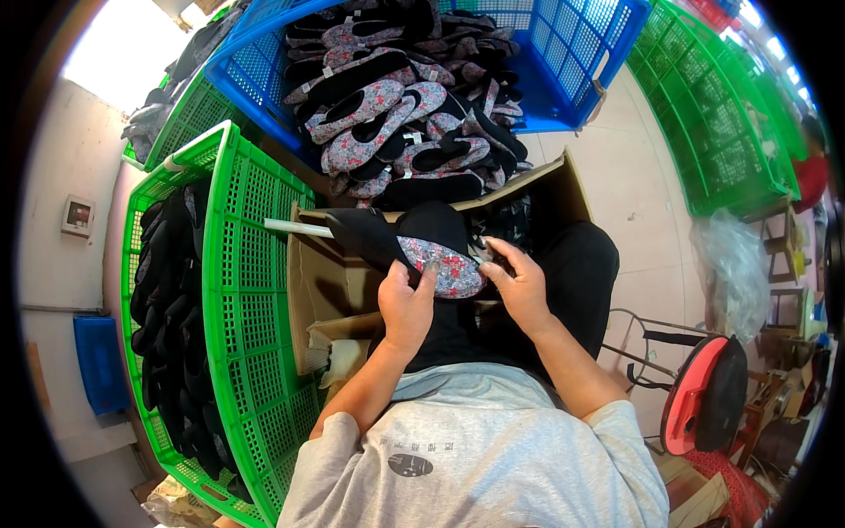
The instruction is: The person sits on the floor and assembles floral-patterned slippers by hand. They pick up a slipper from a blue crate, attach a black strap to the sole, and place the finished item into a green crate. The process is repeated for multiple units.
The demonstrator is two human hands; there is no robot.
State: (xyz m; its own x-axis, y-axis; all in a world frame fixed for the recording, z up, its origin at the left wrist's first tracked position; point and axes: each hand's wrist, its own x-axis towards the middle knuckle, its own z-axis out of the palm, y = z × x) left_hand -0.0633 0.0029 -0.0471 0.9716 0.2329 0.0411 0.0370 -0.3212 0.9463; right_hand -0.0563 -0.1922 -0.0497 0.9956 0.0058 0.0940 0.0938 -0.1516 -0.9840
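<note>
Floral cloth shoe (444,264) sits over the lap, above an open cardboard box (330,282). Left hand (407,308) grips its near edge, fingers closed on the fabric. Right hand (521,286) pinches the shoe's right end, fingers curled. Blue crate (581,53) ahead holds matching shoes; green crate (238,290) at left holds black shoes.

Shoe (440,262) over lap, between left hand (405,308) and right hand (519,290). Cardboard box (334,282) just left of hands. Crate of dark shoes (238,290) further left. Crate heaped with shoes (563,62) ahead. Empty crate (713,132) front right. Stool (704,396) at right.
</note>
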